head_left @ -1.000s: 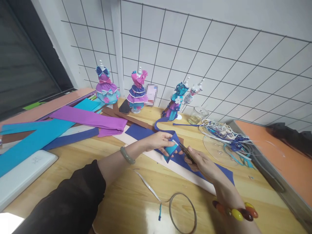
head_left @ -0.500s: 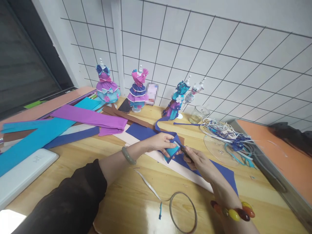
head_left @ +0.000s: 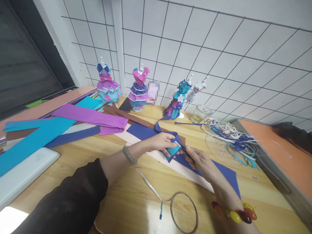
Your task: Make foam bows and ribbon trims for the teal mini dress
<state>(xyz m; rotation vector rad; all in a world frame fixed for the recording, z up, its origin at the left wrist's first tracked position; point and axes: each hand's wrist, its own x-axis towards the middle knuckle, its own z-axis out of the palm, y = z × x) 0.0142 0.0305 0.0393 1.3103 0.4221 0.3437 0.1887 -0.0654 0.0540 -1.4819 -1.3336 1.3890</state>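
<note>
Between the fingers of my left hand (head_left: pixel 162 143) is a small folded piece of crepe paper (head_left: pixel 173 150), light blue inside a dark blue border with a whitish patch at its top. A dark blue strip (head_left: pixel 159 124) curls away behind it. My right hand (head_left: pixel 198 160) grips a pair of dark scissors (head_left: pixel 186 151). Their blades lie at the right edge of the folded piece; whether they are apart is too small to tell. Under both hands stretch a wide dark blue strip (head_left: pixel 224 172) and a pale pink strip (head_left: pixel 192 177).
Small dress forms (head_left: pixel 108 85) in paper dresses stand along the tiled wall. Purple (head_left: pixel 90 117) and blue strips (head_left: pixel 39 141) pile up at left, beside a white case (head_left: pixel 29 177). Right are a glass jar (head_left: pixel 201 113), heaped scraps (head_left: pixel 226 138) and an orange-topped box (head_left: pixel 287 156). A ring (head_left: pixel 184 213) lies in front.
The folded piece has turned slightly in my left hand, and the scissors have shifted against its right edge. The whole view has drifted a little.
</note>
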